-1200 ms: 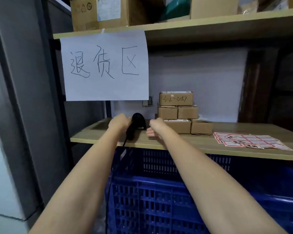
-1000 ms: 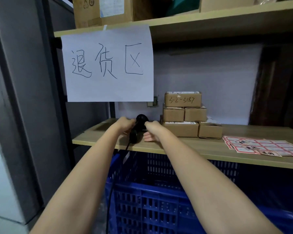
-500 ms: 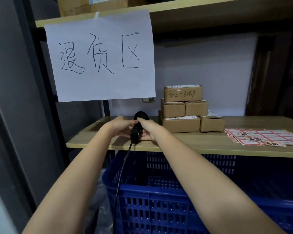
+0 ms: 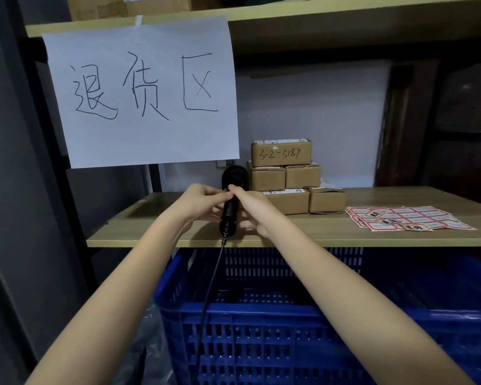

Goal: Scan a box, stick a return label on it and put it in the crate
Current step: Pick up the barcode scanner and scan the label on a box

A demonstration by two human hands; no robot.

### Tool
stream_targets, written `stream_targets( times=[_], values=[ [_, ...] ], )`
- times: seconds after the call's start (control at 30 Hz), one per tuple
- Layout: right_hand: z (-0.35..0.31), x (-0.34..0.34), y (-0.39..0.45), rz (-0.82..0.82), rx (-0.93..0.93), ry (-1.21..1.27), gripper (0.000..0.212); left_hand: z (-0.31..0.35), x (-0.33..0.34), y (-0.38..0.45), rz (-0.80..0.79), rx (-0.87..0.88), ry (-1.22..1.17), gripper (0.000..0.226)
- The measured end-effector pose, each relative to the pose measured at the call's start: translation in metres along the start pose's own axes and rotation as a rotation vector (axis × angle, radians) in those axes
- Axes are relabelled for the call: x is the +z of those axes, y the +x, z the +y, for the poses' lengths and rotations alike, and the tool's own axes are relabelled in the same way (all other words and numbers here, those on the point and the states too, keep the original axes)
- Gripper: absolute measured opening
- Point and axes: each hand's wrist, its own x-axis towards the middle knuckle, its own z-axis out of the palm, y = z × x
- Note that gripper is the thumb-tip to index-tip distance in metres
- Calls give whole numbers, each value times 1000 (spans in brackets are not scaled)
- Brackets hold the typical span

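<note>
A black handheld scanner stands upright over the wooden shelf, its cable hanging down past the shelf edge. My left hand grips its handle from the left and my right hand holds it from the right, fingertips meeting at the neck. Just right of the scanner, several small cardboard boxes are stacked; the top box bears handwritten numbers. Red and white return label sheets lie flat further right on the shelf. A blue plastic crate sits below the shelf, under my forearms.
A white paper sign with handwritten characters hangs from the upper shelf, which carries larger cartons. A dark metal upright frames the left side. Clear plastic film lies left of the crate.
My right hand has moved from beside the scanner onto it, so both hands now hold it. The scanner has been drawn slightly toward the shelf's front edge.
</note>
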Motion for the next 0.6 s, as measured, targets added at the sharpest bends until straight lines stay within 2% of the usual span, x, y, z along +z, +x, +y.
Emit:
stream_targets(
  times=[0.1, 0.3, 0.43, 0.6],
  values=[
    [0, -22, -9, 60, -56, -26, 37, 8, 23, -3, -15, 32, -50, 33],
    [-8, -66, -25, 104, -113, -37, 56, 24, 63, 5, -34, 68, -112, 44],
    [-13, -97, -34, 120, -176, -65, 44, 34, 86, 11, -59, 87, -105, 49],
    [-18, -126, -41, 116, -189, -59, 37, 53, 120, 13, -64, 121, -163, 44]
  ],
)
